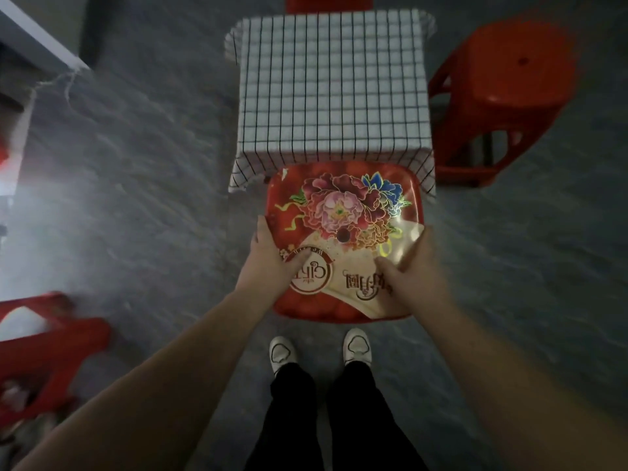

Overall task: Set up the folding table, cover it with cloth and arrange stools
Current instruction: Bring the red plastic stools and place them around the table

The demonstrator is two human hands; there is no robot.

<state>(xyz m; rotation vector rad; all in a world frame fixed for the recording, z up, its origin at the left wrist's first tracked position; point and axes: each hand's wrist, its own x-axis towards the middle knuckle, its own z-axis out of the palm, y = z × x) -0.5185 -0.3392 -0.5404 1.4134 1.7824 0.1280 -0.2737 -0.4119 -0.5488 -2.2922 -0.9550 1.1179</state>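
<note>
A small table draped in a white cloth with a black grid stands straight ahead of me. Against its near edge I hold a red stool whose seat bears a printed flower sticker. My left hand grips the seat's left side and my right hand grips its right side, thumbs on top. A plain red stool stands to the table's right. The top of another red stool shows beyond the table's far edge.
A further red stool sits at the left edge near the floor, with something white on it. A pale cabinet or shelf corner is at top left. My feet in white shoes stand on the grey floor below the held stool.
</note>
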